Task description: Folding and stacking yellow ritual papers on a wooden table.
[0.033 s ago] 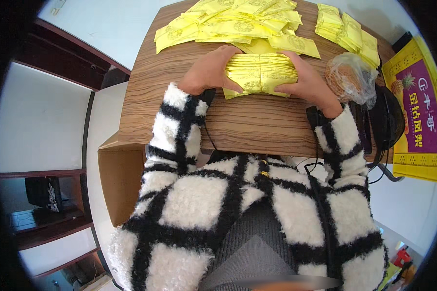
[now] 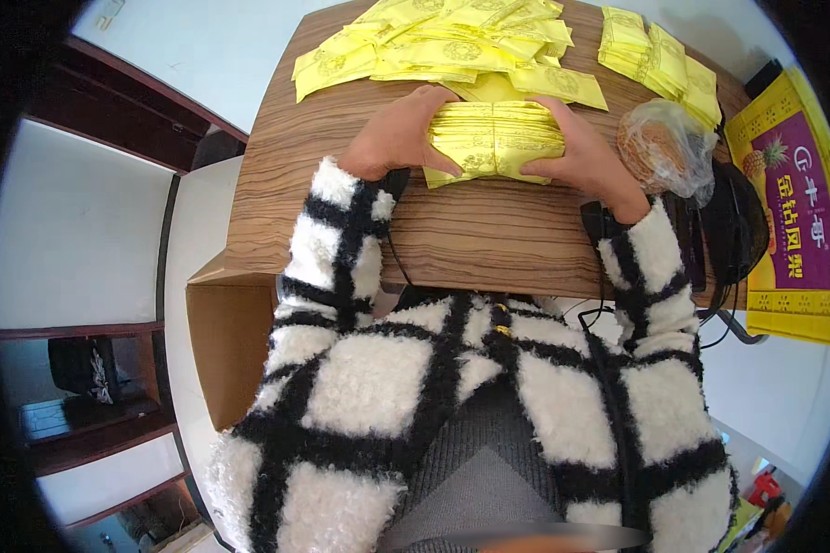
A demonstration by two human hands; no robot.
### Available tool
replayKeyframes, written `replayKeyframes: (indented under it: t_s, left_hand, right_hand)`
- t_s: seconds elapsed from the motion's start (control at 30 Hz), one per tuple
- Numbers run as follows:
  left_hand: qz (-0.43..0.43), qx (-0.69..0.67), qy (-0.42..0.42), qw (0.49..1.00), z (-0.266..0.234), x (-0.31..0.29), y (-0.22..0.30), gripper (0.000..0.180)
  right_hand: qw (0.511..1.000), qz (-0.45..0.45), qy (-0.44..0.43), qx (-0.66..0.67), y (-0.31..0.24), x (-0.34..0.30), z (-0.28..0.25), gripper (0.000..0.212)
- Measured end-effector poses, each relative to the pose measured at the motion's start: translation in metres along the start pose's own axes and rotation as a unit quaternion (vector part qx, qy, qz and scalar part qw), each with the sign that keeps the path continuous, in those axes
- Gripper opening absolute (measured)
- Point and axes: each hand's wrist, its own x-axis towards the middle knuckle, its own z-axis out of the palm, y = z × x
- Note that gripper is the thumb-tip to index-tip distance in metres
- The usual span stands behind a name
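The table (image 2: 507, 230) is viewed from head height, above and behind the fingers (image 2: 563, 115), the fisheye camera being pointed downward.

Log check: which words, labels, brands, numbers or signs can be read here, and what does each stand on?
Yellow-and-purple rectangular package: large white and yellow lettering, legible, not copied here.
Bundle of flat yellow packets: markings too small to read.
Loose pile of flat yellow packets and smaller group at right: print too small.

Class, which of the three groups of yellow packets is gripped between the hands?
The neat banded bundle, between left hand and right hand; the big heap beyond it and the smaller group at right are not held.
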Motion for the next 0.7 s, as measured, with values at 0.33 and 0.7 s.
replayKeyframes:
  t_s: [0.33,0.7]
  left_hand:
    - [0.004,0.011,0.031,0.999,0.005,0.004,-0.001,0.085]
    - [0.102,0.206,0.124,0.965,-0.001,0.004,0.021,0.098]
  right_hand:
    - [1.0,-0.01,0.009,0.019,0.001,0.0,0.002,0.08]
    - [1.0,0.007,0.024,-0.009,0.004,0.001,0.002,0.078]
